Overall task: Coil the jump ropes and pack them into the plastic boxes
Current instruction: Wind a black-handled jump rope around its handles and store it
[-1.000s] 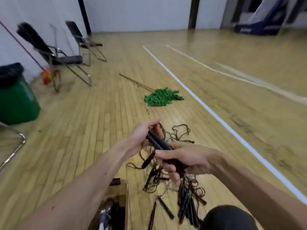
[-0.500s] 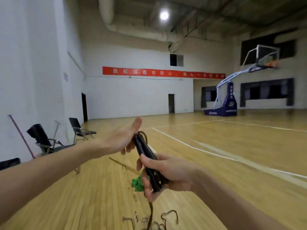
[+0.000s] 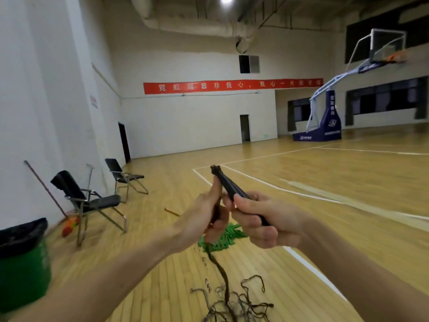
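My right hand (image 3: 262, 223) grips the black handles (image 3: 228, 188) of a jump rope, held tilted with their tips pointing up and away. My left hand (image 3: 204, 219) is closed around the brown cord just below the handles. The cord (image 3: 221, 273) hangs down from my left hand to a tangled pile of ropes (image 3: 232, 305) on the wooden floor at the bottom edge. No plastic box is in view.
A green mop head (image 3: 222, 240) lies on the floor behind my hands. Two folding chairs (image 3: 90, 201) stand by the left wall. A green bin (image 3: 23, 263) with a black liner sits at the far left. A basketball hoop stand (image 3: 325, 119) is at the back right.
My head has tilted up from the floor to the hall. My hands have raised the handles, and my left hand, open half a second ago, has closed on the cord.
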A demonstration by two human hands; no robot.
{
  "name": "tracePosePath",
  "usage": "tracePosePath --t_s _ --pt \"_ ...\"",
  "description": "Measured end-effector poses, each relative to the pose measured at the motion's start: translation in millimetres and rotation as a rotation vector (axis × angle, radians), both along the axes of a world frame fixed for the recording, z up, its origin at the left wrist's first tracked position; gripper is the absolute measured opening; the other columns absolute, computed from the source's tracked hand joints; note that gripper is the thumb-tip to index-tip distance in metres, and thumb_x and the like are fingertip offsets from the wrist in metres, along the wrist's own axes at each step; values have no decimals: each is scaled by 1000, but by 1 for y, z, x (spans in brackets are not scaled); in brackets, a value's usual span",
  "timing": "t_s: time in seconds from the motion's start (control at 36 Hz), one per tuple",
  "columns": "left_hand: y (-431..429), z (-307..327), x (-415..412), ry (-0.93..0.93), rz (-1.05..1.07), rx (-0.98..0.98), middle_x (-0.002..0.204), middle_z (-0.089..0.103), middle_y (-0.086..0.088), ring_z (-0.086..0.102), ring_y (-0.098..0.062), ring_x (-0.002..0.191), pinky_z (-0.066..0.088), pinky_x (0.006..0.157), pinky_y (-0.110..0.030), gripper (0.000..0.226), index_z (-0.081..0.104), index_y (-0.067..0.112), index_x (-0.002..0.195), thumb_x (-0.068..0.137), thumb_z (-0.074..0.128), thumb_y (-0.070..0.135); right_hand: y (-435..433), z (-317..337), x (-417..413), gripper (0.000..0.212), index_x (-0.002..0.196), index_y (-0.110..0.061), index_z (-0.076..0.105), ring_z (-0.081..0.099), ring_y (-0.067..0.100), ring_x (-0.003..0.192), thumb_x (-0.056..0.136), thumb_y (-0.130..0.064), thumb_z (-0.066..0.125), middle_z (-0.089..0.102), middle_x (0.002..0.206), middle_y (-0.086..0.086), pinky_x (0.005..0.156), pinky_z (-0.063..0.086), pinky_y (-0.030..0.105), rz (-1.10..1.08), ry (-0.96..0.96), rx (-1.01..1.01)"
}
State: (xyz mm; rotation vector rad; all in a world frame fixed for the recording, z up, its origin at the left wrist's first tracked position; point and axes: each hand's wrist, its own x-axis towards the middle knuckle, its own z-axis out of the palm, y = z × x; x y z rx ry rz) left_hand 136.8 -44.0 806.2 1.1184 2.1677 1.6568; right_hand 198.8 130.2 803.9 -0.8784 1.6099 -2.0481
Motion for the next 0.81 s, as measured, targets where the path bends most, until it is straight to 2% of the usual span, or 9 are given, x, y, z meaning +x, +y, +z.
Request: tracePosePath --t_s 0.06,0.11,0.22,0.28,0.33,0.42,0.53,0.67,0.81 --pt "-3 10 -8 418 131 -165 55 43 2 37 -15 47 30 47 -38 85 58 -3 93 89 23 75 7 -1 -2 31 83 -12 46 49 2 35 93 -29 70 45 52 -6 35 42 17 -46 13 9" --pt "-18 27 -24 785 254 -345 52 46 11 39 -7 45 32 49 -29 69 56 13 74 90 24 72 11 -3 -1 31 75 -14 42 47 2 35 95 -26 61 42 50 -7 34 40 17 -111 8 38" --pt "-49 55 -49 1424 449 -615 49 38 11 37 -6 40 34 41 -26 66 48 21 69 95 16 73 7 -16 2 26 71 -21 54 49 7 40 96 -25 60 43 54 -4 40 45 20 -178 11 124" --pt "-59 66 -47 1576 440 -695 49 29 14 26 -4 37 24 40 -18 59 41 21 69 97 21 69 -1 -25 2 17 84 -16 52 54 12 44 96 -23 61 46 57 -2 47 49 24 -191 45 187" --pt "-65 71 -43 1652 436 -781 49 31 11 26 -7 36 25 41 -16 54 36 23 72 98 22 69 -9 -32 2 20 96 -12 46 58 18 51 96 -24 62 51 61 1 56 53 29 -244 67 252" --pt "-70 60 -41 1641 391 -828 52 40 8 36 -12 39 32 42 -20 58 43 21 73 100 26 69 -18 -47 2 27 99 -11 47 64 25 64 88 -30 63 59 68 6 68 59 36 -294 31 291" --pt "-75 10 -37 1234 249 -806 58 49 12 46 -4 51 48 54 -35 51 54 27 80 96 32 71 -27 -84 2 30 113 -10 54 69 27 75 95 -33 58 63 73 7 74 59 42 -276 -112 343" --pt "-78 -62 -37 896 206 -837 65 57 11 55 -3 59 50 62 -30 41 59 29 91 90 37 64 -36 -116 0 29 116 -10 53 57 19 58 102 -35 52 56 66 3 52 45 28 -337 -181 397" --pt "-78 -76 -41 804 235 -913 76 57 14 54 -1 69 53 72 -35 35 60 29 105 96 41 58 -35 -124 -22 41 118 -6 48 49 16 47 97 -40 56 53 64 4 40 36 23 -324 -195 356"
